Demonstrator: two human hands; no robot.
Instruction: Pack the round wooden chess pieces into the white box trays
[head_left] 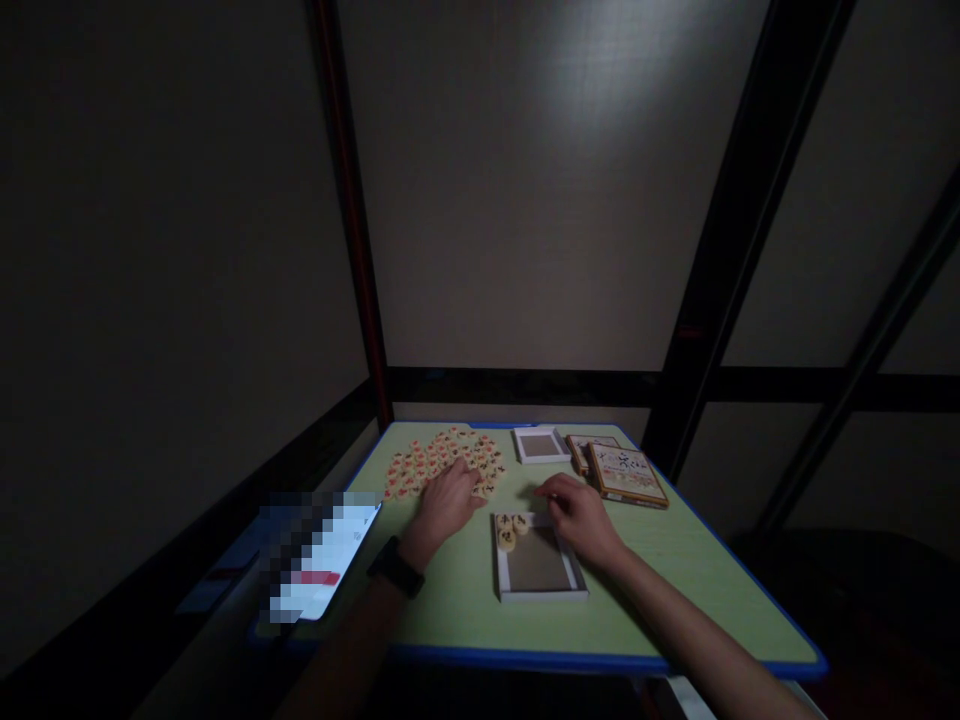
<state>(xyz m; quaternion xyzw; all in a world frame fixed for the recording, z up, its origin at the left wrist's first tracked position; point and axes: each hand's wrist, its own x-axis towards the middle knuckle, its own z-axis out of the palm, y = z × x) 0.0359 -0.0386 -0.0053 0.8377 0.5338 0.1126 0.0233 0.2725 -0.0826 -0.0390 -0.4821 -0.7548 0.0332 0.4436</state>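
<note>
Many round cream pieces (427,463) with red or dark characters lie spread at the table's back left. My left hand (451,498) rests on the near right edge of this spread, fingers apart and touching pieces. An open white box (504,580) stands near the middle front, with several pieces (507,540) in its back left corner. Over the box's back right corner is my right hand (576,512), its fingers curled together; what they hold, if anything, is too small to make out.
Behind stands a second white tray (541,460) with nothing in it. Two printed boxes (627,474) overlap at the back right. A lit screen (330,565), partly blurred out, is at the left edge of the green table (600,630). Walls rise behind.
</note>
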